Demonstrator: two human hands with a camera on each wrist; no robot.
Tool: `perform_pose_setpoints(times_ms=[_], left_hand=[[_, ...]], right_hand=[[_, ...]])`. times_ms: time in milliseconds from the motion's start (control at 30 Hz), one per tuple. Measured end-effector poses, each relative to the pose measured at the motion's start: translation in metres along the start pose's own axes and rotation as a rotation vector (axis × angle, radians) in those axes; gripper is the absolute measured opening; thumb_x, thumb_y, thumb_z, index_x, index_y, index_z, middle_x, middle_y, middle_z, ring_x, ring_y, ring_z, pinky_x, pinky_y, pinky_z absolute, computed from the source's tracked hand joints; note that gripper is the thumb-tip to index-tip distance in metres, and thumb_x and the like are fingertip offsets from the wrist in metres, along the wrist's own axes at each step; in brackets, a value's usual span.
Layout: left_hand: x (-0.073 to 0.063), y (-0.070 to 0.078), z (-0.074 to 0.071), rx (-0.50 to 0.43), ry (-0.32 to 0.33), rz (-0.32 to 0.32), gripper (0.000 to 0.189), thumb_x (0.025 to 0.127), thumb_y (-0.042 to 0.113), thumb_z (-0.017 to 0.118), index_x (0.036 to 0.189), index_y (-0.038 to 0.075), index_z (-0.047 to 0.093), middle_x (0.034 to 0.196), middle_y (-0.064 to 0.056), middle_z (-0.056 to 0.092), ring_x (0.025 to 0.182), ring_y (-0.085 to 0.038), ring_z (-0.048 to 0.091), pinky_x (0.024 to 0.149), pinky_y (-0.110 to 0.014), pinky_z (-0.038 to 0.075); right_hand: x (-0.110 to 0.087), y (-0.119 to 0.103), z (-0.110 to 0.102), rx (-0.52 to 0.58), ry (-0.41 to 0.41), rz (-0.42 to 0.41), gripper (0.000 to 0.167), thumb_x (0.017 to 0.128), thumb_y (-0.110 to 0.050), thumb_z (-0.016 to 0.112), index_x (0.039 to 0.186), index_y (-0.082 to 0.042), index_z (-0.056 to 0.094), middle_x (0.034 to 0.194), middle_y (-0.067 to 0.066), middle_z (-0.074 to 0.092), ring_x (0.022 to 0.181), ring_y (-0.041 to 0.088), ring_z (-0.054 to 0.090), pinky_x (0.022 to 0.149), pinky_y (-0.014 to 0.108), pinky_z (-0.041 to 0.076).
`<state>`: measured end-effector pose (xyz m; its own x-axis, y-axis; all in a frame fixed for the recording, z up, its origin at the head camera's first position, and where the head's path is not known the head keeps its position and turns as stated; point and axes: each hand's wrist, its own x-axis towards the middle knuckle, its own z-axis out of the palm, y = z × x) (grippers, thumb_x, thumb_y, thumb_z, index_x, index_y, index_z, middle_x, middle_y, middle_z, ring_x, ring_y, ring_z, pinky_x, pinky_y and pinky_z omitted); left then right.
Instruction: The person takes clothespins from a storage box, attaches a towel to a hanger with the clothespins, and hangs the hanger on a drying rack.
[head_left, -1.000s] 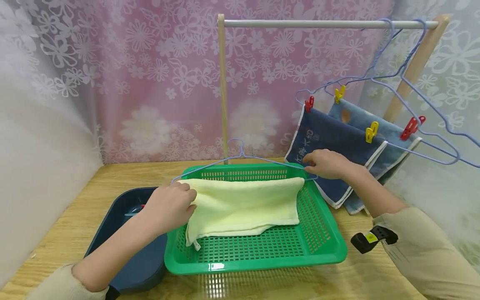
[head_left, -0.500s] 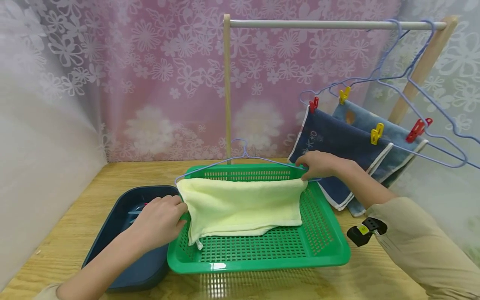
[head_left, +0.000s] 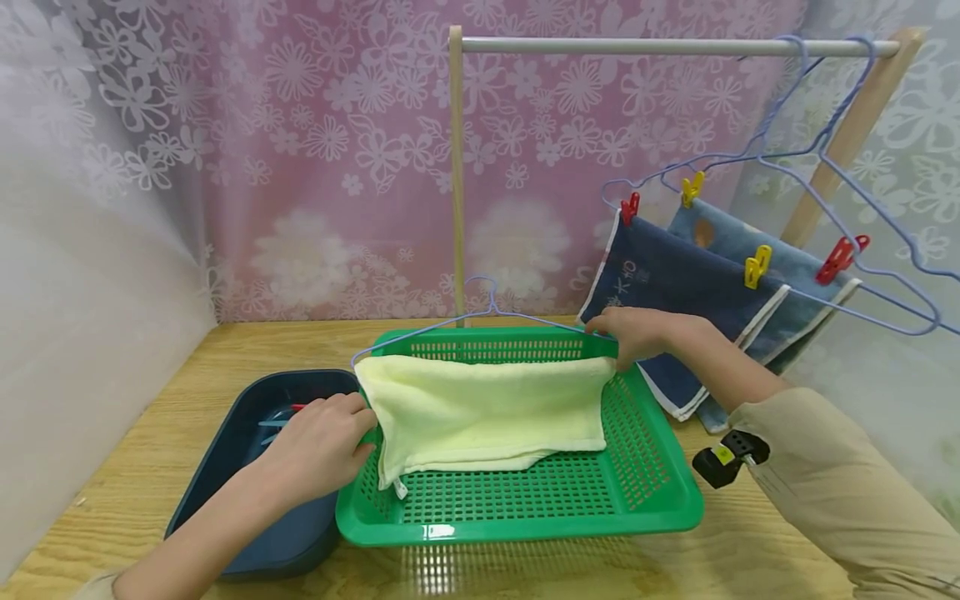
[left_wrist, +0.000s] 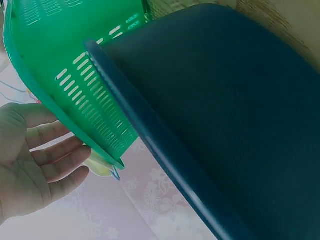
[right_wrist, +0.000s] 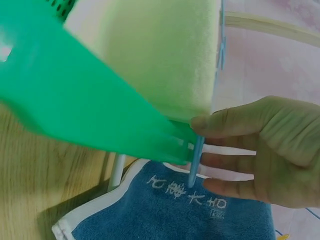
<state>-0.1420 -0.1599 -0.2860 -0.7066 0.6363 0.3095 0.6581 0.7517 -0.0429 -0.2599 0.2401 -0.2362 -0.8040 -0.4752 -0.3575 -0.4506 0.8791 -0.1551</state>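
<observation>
A folded pale yellow towel hangs over a light blue wire hanger, lying across a green plastic basket. At the towel's right corner, my right hand pinches the cloth beside the hanger's end. In the right wrist view its thumb lies on the towel's corner, with the other fingers behind the hanger. My left hand is just left of the towel, fingers loosely bent, over the gap between basket and tub. The left wrist view shows this hand holding nothing.
A dark blue tub with red and light blue pieces inside stands left of the basket. Behind is a drying rack. On its right, two hangers carry a navy towel and a lighter blue towel, held by red and yellow clothespins.
My left hand has drawn back left, off the yellow towel's left corner. My right hand has shifted left from the hanger's end onto the towel's right corner. The view has turned slightly left.
</observation>
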Motion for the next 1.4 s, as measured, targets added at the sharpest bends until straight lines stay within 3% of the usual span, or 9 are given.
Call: perform_pose_setpoints(times_ms=[200, 633, 1000, 1300, 1400], left_hand=[[-0.001, 0.000, 0.002, -0.001, -0.003, -0.008, 0.017, 0.072, 0.010, 0.076, 0.071, 0.013, 0.060, 0.069, 0.004, 0.044, 0.060, -0.012, 0.039, 0.053, -0.025, 0.029], [-0.001, 0.002, 0.003, 0.002, 0.024, 0.002, 0.016, 0.070, 0.008, 0.077, 0.071, 0.011, 0.061, 0.069, 0.003, 0.045, 0.059, -0.011, 0.037, 0.052, -0.023, 0.029], [0.000, 0.001, 0.002, 0.019, 0.032, 0.009, 0.015, 0.071, 0.008, 0.076, 0.071, 0.010, 0.061, 0.070, 0.001, 0.047, 0.061, -0.013, 0.040, 0.052, -0.024, 0.031], [-0.002, 0.002, 0.002, 0.021, 0.028, 0.007, 0.014, 0.072, 0.007, 0.075, 0.071, 0.010, 0.061, 0.070, 0.001, 0.046, 0.060, -0.013, 0.040, 0.052, -0.024, 0.030], [-0.002, 0.002, 0.002, 0.021, 0.031, 0.008, 0.014, 0.072, 0.007, 0.075, 0.072, 0.009, 0.061, 0.070, 0.001, 0.046, 0.060, -0.013, 0.039, 0.053, -0.023, 0.029]], right_hand=[[0.002, 0.006, 0.006, -0.008, 0.023, -0.030, 0.068, 0.074, -0.003, 0.071, 0.135, 0.001, 0.042, 0.129, 0.024, 0.043, 0.113, 0.040, 0.046, 0.079, 0.044, 0.048], [0.001, 0.008, 0.005, -0.034, 0.026, -0.003, 0.072, 0.069, -0.018, 0.081, 0.128, 0.004, 0.046, 0.114, 0.019, 0.050, 0.098, 0.032, 0.051, 0.079, 0.046, 0.046], [-0.004, 0.008, 0.002, 0.061, 0.017, -0.005, 0.063, 0.072, -0.017, 0.079, 0.122, 0.005, 0.048, 0.089, 0.010, 0.054, 0.077, 0.021, 0.049, 0.064, 0.034, 0.044], [-0.008, 0.007, 0.008, 0.078, 0.057, -0.036, 0.063, 0.075, -0.012, 0.076, 0.125, 0.009, 0.045, 0.085, 0.008, 0.050, 0.074, 0.020, 0.045, 0.062, 0.034, 0.039], [-0.009, 0.008, 0.012, 0.052, 0.090, -0.055, 0.066, 0.075, -0.011, 0.076, 0.128, 0.010, 0.043, 0.094, 0.012, 0.053, 0.079, 0.022, 0.049, 0.065, 0.035, 0.043]])
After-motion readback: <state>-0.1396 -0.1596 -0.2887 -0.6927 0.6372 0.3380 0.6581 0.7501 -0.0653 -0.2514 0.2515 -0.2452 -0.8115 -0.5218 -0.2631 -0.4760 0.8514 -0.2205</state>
